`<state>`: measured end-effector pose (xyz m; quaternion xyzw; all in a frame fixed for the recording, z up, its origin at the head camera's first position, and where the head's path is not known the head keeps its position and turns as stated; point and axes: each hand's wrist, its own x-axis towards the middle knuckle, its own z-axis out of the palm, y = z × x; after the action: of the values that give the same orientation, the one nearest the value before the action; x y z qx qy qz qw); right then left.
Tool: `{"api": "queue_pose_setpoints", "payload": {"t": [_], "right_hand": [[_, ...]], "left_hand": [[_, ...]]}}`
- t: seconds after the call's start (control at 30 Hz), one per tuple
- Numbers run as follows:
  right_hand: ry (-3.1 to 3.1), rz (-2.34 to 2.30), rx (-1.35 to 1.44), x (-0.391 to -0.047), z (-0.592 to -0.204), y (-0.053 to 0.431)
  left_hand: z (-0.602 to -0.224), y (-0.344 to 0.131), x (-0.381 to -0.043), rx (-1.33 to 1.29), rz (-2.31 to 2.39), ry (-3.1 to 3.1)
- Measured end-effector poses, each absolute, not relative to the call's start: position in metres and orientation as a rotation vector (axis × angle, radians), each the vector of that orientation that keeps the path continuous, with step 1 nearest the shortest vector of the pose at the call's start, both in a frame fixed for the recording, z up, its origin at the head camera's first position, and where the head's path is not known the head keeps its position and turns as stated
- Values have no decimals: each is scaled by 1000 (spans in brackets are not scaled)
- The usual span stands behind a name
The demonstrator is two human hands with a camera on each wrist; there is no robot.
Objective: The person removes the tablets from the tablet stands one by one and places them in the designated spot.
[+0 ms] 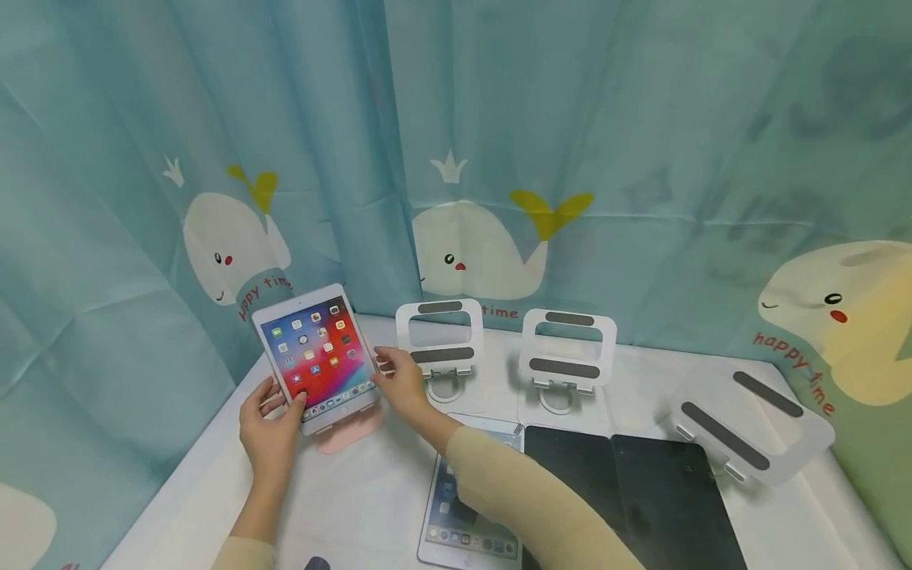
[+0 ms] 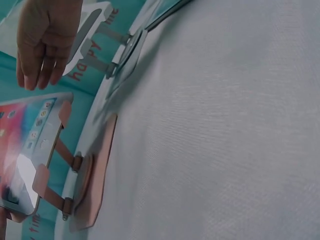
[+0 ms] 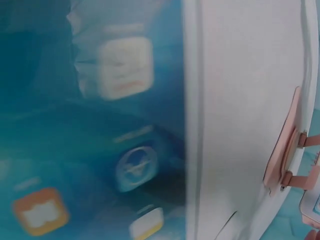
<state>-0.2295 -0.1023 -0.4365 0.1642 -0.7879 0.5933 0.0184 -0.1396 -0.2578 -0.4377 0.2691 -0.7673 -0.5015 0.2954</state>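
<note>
A white-framed tablet (image 1: 317, 344) with a lit home screen leans on a pink folding stand (image 1: 351, 430) at the left of the table. Its lower edge sits in the stand's two hooks, as the left wrist view shows. My left hand (image 1: 269, 431) grips the lower left edge, thumb on the front and fingers partly hidden behind. Beside the right edge is my right hand (image 1: 406, 384); in the left wrist view the right hand (image 2: 47, 45) has its fingers extended close to that edge, holding nothing.
Two white stands (image 1: 442, 360) (image 1: 568, 370) stand upright at the back, and a third white stand (image 1: 755, 431) tilts at the right. A second tablet (image 1: 466, 507) lies flat under my right forearm, beside black flat panels (image 1: 627, 491). A patterned curtain (image 1: 606, 158) hangs behind the table.
</note>
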Motion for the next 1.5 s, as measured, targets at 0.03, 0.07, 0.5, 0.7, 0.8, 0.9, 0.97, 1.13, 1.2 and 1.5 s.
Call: {"api": "queue_pose_setpoints", "payload": {"t": [0.03,0.07,0.5,0.7,0.8,0.9,0.97,1.13,1.2,1.5], "right_hand": [[-2457,1856,511,-230,-436,-104],[-2465,1869,513,-230,-435,-105],[-2525,2123,422,-235,-422,-110],[-2520,2199,396,-238,-425,-107],[-2535,2221,391,-238,-426,-107],[-2543,2248,372,-238,-427,-107],[-2542,2255,364,-239,-426,-107],[-2522,2277,362,-240,-426,-107],[-2505,2271,371,-239,-426,-106],[-2423,1974,618,-237,-432,-98]], "left_hand": [[-437,-258,-140,723,-1326,-2049],[-437,-257,-141,729,-1320,-2058],[-436,-252,-148,765,-1265,-2107],[-439,-252,-149,738,-1276,-2091],[-439,-253,-148,741,-1300,-2080],[-438,-255,-147,738,-1327,-2070],[-437,-256,-146,732,-1343,-2071],[-436,-257,-145,725,-1361,-2069],[-436,-257,-143,725,-1358,-2065],[-448,-257,-138,583,-1310,-1924]]}}
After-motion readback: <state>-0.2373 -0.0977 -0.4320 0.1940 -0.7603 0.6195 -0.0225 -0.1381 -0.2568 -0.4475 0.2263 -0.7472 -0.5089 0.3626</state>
